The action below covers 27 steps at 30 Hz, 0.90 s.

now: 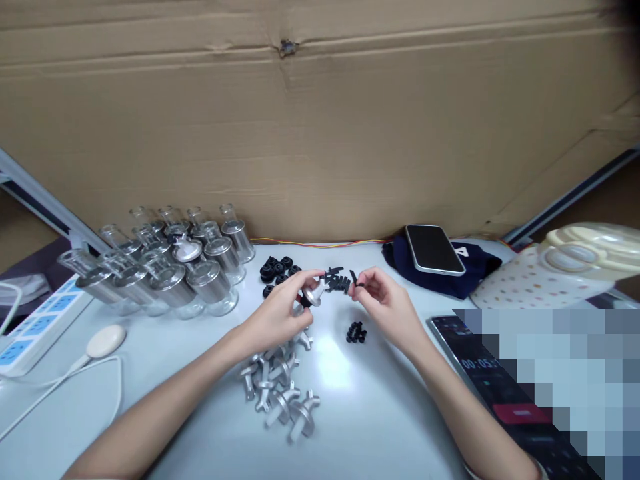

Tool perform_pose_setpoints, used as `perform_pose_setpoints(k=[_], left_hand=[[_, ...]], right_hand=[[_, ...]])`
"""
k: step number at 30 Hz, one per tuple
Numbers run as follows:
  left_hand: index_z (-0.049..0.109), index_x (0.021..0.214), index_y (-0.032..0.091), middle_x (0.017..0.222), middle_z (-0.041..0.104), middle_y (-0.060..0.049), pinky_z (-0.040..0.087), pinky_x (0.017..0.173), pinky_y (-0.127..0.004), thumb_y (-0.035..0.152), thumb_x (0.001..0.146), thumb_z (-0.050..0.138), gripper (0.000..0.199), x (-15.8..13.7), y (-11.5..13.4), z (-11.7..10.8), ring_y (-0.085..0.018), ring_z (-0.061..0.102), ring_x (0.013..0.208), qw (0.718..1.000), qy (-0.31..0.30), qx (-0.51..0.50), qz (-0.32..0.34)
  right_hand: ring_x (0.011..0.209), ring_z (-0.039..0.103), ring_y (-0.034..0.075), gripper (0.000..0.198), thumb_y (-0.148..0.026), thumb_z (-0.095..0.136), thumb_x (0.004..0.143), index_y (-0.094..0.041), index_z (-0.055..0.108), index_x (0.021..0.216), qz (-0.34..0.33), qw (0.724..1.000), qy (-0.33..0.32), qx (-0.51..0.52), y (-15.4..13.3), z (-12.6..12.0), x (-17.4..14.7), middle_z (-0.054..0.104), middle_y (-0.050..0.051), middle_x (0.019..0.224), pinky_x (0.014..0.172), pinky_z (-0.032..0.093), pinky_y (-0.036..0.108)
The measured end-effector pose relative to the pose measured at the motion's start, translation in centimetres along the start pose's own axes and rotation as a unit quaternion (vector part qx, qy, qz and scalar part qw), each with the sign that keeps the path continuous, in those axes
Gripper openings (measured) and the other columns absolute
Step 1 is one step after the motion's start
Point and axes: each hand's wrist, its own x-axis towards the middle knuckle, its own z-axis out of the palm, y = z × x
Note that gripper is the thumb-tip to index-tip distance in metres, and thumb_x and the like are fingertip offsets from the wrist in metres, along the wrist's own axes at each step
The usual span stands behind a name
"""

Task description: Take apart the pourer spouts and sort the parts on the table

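Note:
My left hand (280, 310) is closed around a silver pourer spout (315, 292) with a black part at its lower end, the spout facing right. In the fingertips of my right hand (387, 303), a small black lever-like piece (354, 276) is pinched, a little apart from the spout. Between the two hands lies a group of small black strips (339, 284). Several silver spout pieces (280, 397) are heaped below my left hand. Black round stoppers (274, 268) sit behind it, partly hidden. Tiny black caps (357, 332) lie under my right hand.
Glass bottles with metal bands (173, 287) stand at the left, one topped by a silver piece (187, 250). A power strip (37, 327) and white round charger (106, 341) lie beside them. At right are a phone (434, 250) on a dark cap (480, 267) and another phone (480, 367).

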Motion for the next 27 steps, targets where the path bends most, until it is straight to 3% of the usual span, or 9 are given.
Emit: perform_pose_setpoints(k=[4,12,19,23,27], left_hand=[[0.037,0.127,0.018,0.117,0.052,-0.010,0.042,0.095,-0.035,0.005,0.072,0.038,0.057,-0.2,0.3,0.0,-0.020,0.050,0.108,0.999,-0.023,0.011,-0.029],[0.037,0.126,0.018,0.120,0.048,-0.010,0.039,0.099,-0.037,0.022,0.090,0.036,0.036,-0.1,0.4,0.0,-0.021,0.048,0.114,0.999,-0.041,0.002,-0.027],[0.042,0.126,0.020,0.122,0.054,-0.010,0.042,0.096,-0.036,0.028,0.090,0.045,0.037,0.1,-0.1,0.0,-0.021,0.051,0.115,0.999,-0.034,-0.019,-0.009],[0.043,0.126,0.024,0.119,0.057,-0.008,0.045,0.089,-0.034,0.028,0.088,0.052,0.040,0.0,-0.3,-0.1,-0.022,0.055,0.109,0.999,-0.036,-0.020,-0.010],[0.035,0.133,0.028,0.116,0.059,-0.008,0.048,0.076,-0.031,0.027,0.087,0.055,0.050,-0.2,-0.1,0.0,-0.018,0.061,0.089,0.997,-0.069,-0.032,-0.018]], right_hand=[[0.061,0.048,0.013,0.009,-0.023,0.054,0.075,-0.022,0.046,0.072,-0.013,0.998,-0.062,-0.004,-0.3,0.7,-0.6,0.049,-0.003,0.065,0.057,0.039,0.025],[0.059,0.047,0.012,0.013,-0.030,0.064,0.076,-0.020,0.056,0.078,0.003,0.984,-0.163,0.066,-0.7,1.7,-1.4,0.051,-0.004,0.062,0.057,0.039,0.025],[0.069,0.058,0.015,0.014,-0.032,0.071,0.069,-0.019,0.072,0.075,-0.009,0.987,-0.055,0.150,-1.5,1.8,-1.2,0.064,0.005,0.083,0.060,0.048,0.028],[0.054,0.058,0.013,0.021,-0.034,0.073,0.067,-0.018,0.070,0.080,0.029,0.979,-0.026,0.201,-1.8,1.7,-1.0,0.064,0.001,0.064,0.055,0.051,0.028],[0.050,0.059,0.013,0.025,-0.034,0.077,0.063,-0.018,0.063,0.075,0.030,0.976,0.002,0.215,-1.9,1.7,-1.1,0.063,-0.002,0.056,0.052,0.051,0.027]])
